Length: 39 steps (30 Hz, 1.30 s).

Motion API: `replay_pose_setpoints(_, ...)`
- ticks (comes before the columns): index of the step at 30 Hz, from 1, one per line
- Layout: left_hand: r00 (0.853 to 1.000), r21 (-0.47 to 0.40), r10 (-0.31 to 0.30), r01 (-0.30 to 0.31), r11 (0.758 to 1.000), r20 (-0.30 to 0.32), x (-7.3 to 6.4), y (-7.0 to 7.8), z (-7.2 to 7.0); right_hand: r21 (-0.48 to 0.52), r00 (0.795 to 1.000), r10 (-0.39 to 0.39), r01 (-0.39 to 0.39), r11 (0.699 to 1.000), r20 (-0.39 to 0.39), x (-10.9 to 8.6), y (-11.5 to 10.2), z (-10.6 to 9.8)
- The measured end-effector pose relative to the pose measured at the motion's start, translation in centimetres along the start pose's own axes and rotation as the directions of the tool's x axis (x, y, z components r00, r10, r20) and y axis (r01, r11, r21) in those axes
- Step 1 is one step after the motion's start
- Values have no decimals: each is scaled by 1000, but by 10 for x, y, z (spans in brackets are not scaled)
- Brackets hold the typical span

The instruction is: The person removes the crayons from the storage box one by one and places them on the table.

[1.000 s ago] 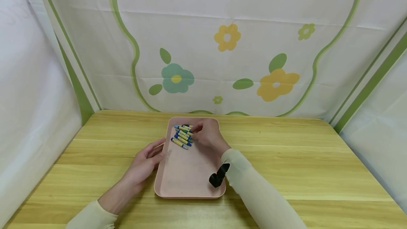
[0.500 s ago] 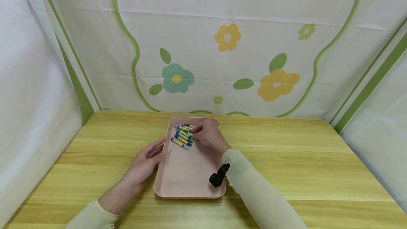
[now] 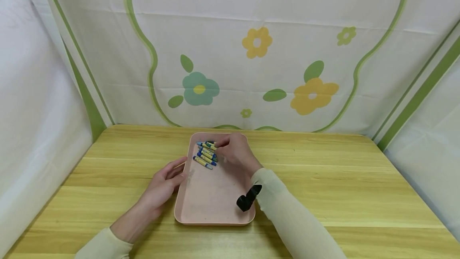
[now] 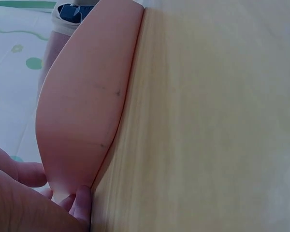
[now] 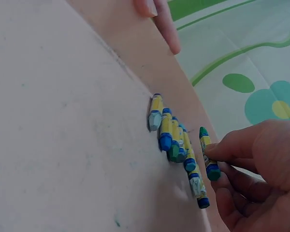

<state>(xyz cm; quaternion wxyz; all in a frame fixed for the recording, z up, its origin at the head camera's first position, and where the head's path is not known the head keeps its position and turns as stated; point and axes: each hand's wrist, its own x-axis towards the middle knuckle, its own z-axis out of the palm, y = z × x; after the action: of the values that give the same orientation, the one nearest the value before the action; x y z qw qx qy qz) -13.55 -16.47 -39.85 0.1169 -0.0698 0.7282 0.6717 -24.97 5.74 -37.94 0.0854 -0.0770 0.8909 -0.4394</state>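
Note:
Short crayons with yellow-and-blue wrappers (image 3: 203, 162) lie bunched at the far left of a pink tray (image 3: 212, 199). My right hand (image 3: 235, 151) is over the far part of the tray, its thumb and fingers pinching a green crayon (image 5: 204, 137) beside the bunch. In the right wrist view, that crayon stands apart from the row of other crayons (image 5: 166, 133), near the tray's side wall. My left hand (image 3: 161, 185) rests at the tray's left side, fingers loosely extended along the rim and outer wall. In the left wrist view, its fingertips (image 4: 82, 200) touch that outer wall.
The tray sits on a wood-grain table (image 3: 334, 195). Behind the table hangs a white cloth (image 3: 230, 59) printed with flowers, and similar cloth closes both sides. A black wrist mount (image 3: 246, 201) on the right sleeve overhangs the tray's near right corner.
My right hand has lifted slightly at the crayon bunch, with the green crayon now between its fingers. The left hand and the tray have stayed where they were.

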Motion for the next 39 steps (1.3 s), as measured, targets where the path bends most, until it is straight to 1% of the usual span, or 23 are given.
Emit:
replay_pose_setpoints(3, 1000, 1, -2, 2, 1000, -1, 0, -1, 0, 33, 1000, -11, 11, 999, -1, -2, -3, -2)
replay_pose_setpoints(7, 1000, -2, 0, 0, 1000, 3, 1, -2, -1, 50, 1000, -22, 23, 998, -15, -3, -5, -4)
replay_pose_setpoints(14, 1000, -6, -6, 6, 1000, 5, 0, -2, -2, 108, 1000, -6, 8, 994, -19, -6, -9, -8)
replay_pose_setpoints(17, 1000, -5, -12, 12, 1000, 5, -1, -1, -2, 109, 1000, -12, 14, 994, -23, -7, -10, -10)
replay_pose_setpoints(25, 1000, -6, -11, 11, 1000, 4, -1, -1, -1, 105, 997, -60, 64, 992, -40, -12, -10, -15)
replay_pose_setpoints(36, 1000, -2, -18, 18, 1000, -1, -1, 0, -2, 109, 996, -74, 79, 991, -47, -13, -9, -20)
replay_pose_setpoints(39, 1000, -3, -14, 14, 1000, 1, -1, -1, -2, 119, 997, -64, 68, 991, -43, -14, -8, -22)
